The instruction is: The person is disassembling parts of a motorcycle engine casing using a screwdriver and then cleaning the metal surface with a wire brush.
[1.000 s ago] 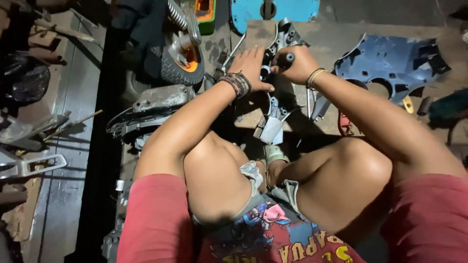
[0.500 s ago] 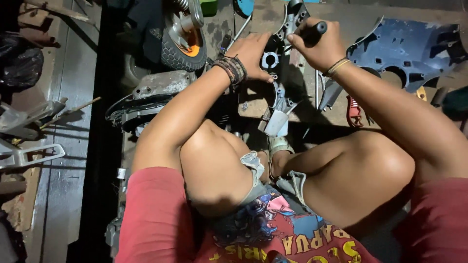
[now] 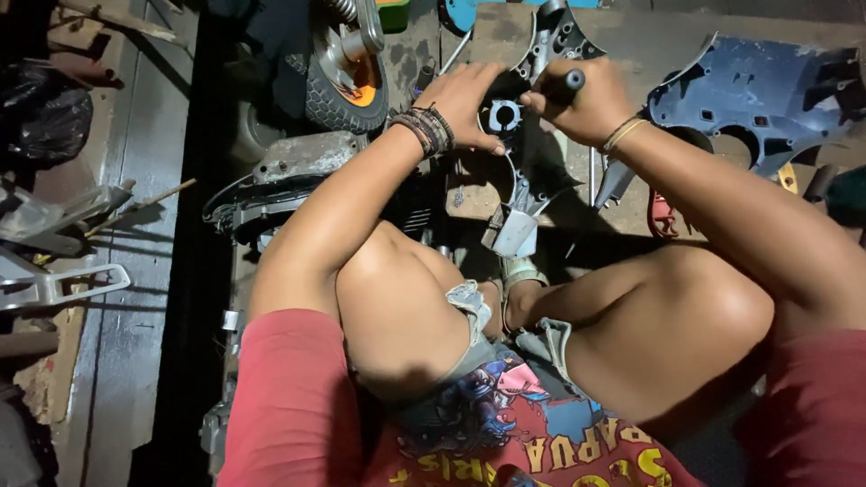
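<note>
The person is sitting on a dusty concrete floor [image 3: 649,36] in dim light, knees drawn up, with grey wooden planks [image 3: 135,180] running along the far left.

The left hand [image 3: 465,99] is pressing down on a grey metal frame [image 3: 532,171], its fingers [image 3: 483,140] spread flat and curling over the edge beside a round hub opening [image 3: 502,115]. The right hand [image 3: 586,104] is closing in a tight fist around a black tool handle [image 3: 574,79], just right of that opening; the fingers are wrapping it fully. The frame is lying on the floor directly under both hands, stretching from above them down toward the knees.

A blue plastic panel [image 3: 767,90] is lying to the right of the right hand. A small wheel [image 3: 347,81] with an orange hub is standing left of the left hand, with a dark engine cover [image 3: 280,180] below it.

The tool's working end is hiding behind the fist, so its kind is hard to tell. The frame's top is running off the upper edge, and the left side is sinking into shadow.
</note>
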